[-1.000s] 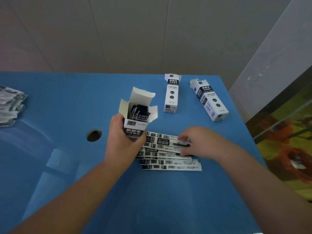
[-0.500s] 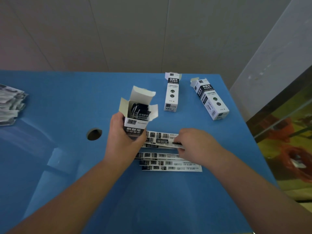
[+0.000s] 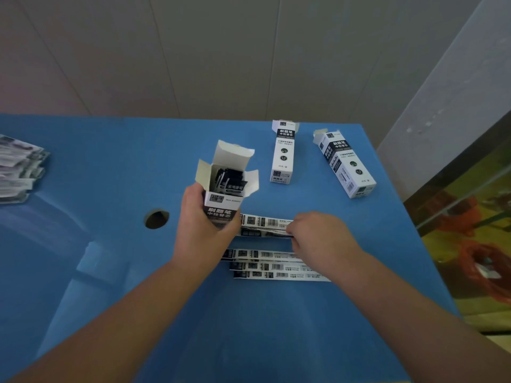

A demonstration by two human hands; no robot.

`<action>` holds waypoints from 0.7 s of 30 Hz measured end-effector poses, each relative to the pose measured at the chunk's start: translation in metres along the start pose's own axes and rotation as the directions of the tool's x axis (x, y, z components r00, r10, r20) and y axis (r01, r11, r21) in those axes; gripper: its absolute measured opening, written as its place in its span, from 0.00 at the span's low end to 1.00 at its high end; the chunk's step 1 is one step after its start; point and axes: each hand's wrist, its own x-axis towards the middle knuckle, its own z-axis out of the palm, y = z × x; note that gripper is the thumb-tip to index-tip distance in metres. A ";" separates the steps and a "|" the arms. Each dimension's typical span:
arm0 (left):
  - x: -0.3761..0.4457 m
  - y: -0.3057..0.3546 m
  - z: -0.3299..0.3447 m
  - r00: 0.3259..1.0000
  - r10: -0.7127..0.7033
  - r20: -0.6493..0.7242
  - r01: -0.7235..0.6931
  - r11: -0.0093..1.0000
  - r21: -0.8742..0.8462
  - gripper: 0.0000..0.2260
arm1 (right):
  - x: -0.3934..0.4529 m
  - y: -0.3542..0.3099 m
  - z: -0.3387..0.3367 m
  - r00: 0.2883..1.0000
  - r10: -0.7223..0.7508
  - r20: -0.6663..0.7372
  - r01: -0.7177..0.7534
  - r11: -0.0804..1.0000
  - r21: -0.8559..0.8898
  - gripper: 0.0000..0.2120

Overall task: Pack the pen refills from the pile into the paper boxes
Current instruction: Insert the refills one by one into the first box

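My left hand point(image 3: 203, 228) grips an upright white paper box point(image 3: 225, 186) with its top flaps open; dark refill packets stand inside it. My right hand point(image 3: 318, 239) pinches the right end of a few flat, barcode-printed refill packets point(image 3: 265, 226), lifted a little off the table and reaching left toward the box. Three more refill packets point(image 3: 271, 265) lie flat on the blue table just below, partly under my right wrist.
Two more white boxes lie flat at the back: one point(image 3: 282, 153) in the middle, one point(image 3: 345, 164) near the right edge. A heap of packets point(image 3: 19, 168) sits at the far left. A round hole point(image 3: 156, 218) is in the table point(image 3: 110, 167); its right edge drops off.
My right hand has closed on the top packets and raised them off the pile, moving left toward the box. The left hand keeps the box where it was.
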 end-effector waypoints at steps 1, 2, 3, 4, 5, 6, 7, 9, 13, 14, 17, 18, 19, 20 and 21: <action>0.000 0.000 0.000 1.000 -0.001 0.001 0.001 1.000 -0.002 0.20 | 0.000 0.001 -0.001 1.000 -0.002 -0.001 0.002 1.000 -0.016 0.08; 0.000 0.000 0.000 1.000 -0.003 0.003 0.003 1.000 -0.010 0.19 | 0.000 0.001 -0.002 1.000 -0.003 0.004 0.004 0.999 -0.035 0.08; 0.001 -0.001 0.000 1.000 -0.002 0.004 0.002 1.000 -0.017 0.19 | 0.000 0.001 -0.003 1.000 -0.004 0.012 0.005 0.999 -0.051 0.08; 0.001 -0.001 0.000 1.000 0.005 0.004 -0.005 1.000 -0.017 0.19 | 0.000 0.001 -0.005 1.000 -0.005 0.021 0.007 0.998 -0.062 0.08; 0.001 -0.001 0.000 1.000 0.012 0.003 -0.012 1.000 -0.011 0.19 | 0.001 0.001 -0.007 1.000 -0.006 0.030 0.008 0.998 -0.067 0.07; 0.000 -0.001 0.000 1.000 0.015 0.002 -0.015 1.000 -0.005 0.19 | 0.001 0.001 -0.008 0.999 -0.005 0.036 0.007 0.998 -0.070 0.08; 0.000 -0.001 0.000 1.000 0.013 0.001 -0.013 1.000 -0.003 0.19 | 0.001 0.001 -0.010 0.999 0.001 0.037 0.002 0.998 -0.066 0.08; 0.000 -0.001 0.000 1.000 0.004 0.005 -0.004 1.000 -0.004 0.19 | 0.002 0.001 -0.011 0.999 0.016 0.030 -0.015 0.999 -0.043 0.07; 0.001 -0.002 0.000 1.000 -0.001 0.011 0.001 1.000 -0.010 0.19 | 0.001 0.002 -0.012 0.999 0.032 0.012 -0.032 0.999 -0.007 0.06; 0.001 -0.002 0.000 1.000 -0.003 0.010 0.003 1.000 -0.012 0.19 | 0.001 0.001 -0.012 1.000 0.031 0.007 -0.031 1.000 -0.007 0.06; 0.000 -0.001 0.001 1.000 -0.003 0.011 0.004 0.999 -0.039 0.19 | 0.000 0.001 -0.008 0.999 0.031 -0.009 -0.031 0.999 -0.016 0.06; 0.000 0.000 0.001 1.000 0.000 0.013 0.000 0.999 -0.042 0.19 | -0.001 0.000 -0.007 0.999 0.031 -0.009 -0.031 0.999 -0.021 0.08; 0.000 0.000 0.001 1.000 0.000 0.016 0.001 0.999 -0.045 0.19 | -0.001 0.000 -0.006 1.000 0.031 -0.007 -0.031 0.999 -0.023 0.08; 0.000 0.001 0.001 1.000 -0.002 0.018 0.003 0.999 -0.049 0.19 | -0.002 0.000 -0.005 0.999 0.031 -0.008 -0.031 0.999 -0.023 0.09; 0.000 0.001 0.001 1.000 -0.003 0.018 0.004 0.999 -0.053 0.19 | -0.002 0.000 -0.004 0.999 0.033 -0.014 -0.033 0.999 -0.021 0.09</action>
